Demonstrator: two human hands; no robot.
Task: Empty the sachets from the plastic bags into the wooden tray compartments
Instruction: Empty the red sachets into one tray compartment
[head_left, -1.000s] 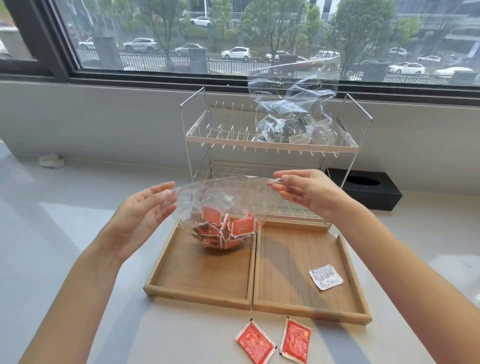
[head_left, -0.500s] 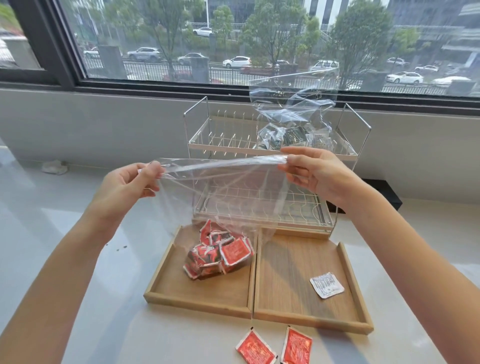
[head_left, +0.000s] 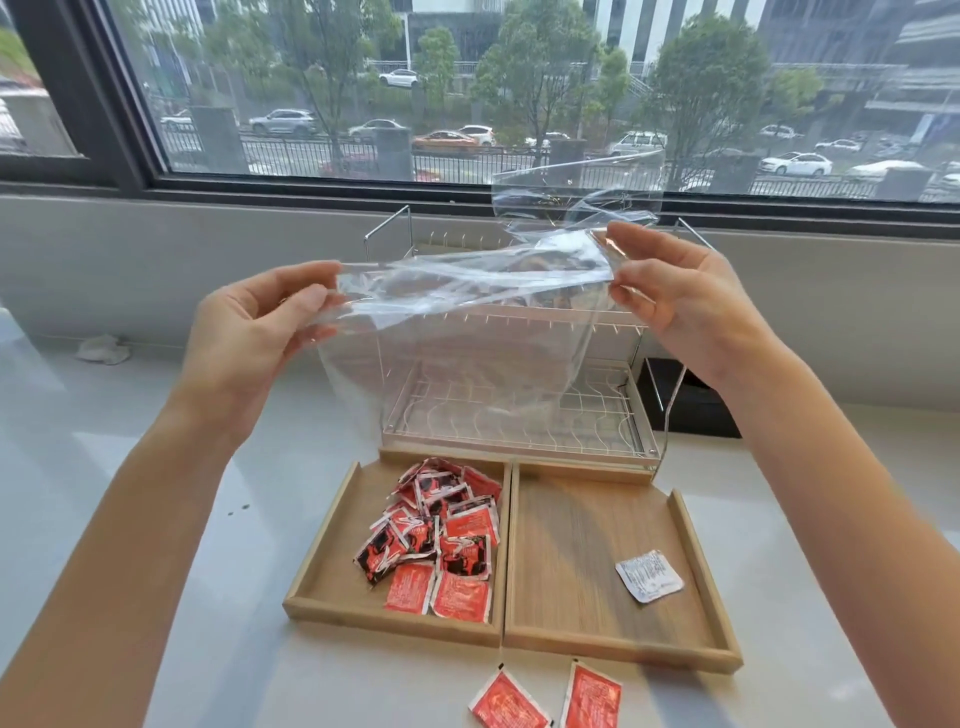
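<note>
Head view: both hands' fingers (head_left: 311, 301) pinch clear emptied bag (head_left: 467, 332); red sachets (head_left: 441, 540) (glossy) heaped in tray (head_left: 680, 535).

Both of the person's forearms are bare right down from the lower edge of the view, with no sleeve or cuff showing on either one. The left hand (head_left: 249, 332) has no ring, watch or band on it that I can make out, and the nails look short and unpainted. The right hand (head_left: 680, 306) is just as plain, wrist bare too.
</note>
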